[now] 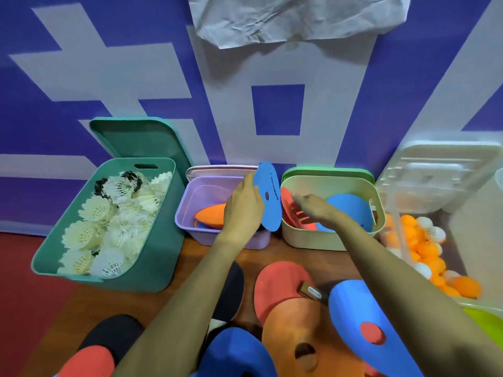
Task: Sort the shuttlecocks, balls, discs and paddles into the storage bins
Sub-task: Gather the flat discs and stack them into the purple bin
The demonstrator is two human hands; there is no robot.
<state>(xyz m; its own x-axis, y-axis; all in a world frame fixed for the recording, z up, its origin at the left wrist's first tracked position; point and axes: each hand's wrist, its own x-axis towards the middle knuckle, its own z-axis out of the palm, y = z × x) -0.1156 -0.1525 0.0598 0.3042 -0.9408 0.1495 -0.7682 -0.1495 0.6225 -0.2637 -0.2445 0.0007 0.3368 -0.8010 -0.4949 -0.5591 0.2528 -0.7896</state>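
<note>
Just one head cam, looking forward and down, close over the bins (152, 213) against the wall (109, 85).

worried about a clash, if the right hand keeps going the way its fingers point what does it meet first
Probably the blue disc held upright by the left hand: the right hand points left at it. Depth is unclear.

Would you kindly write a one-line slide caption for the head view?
Left hand holds a blue disc upright between purple bin and cream bin.
</note>
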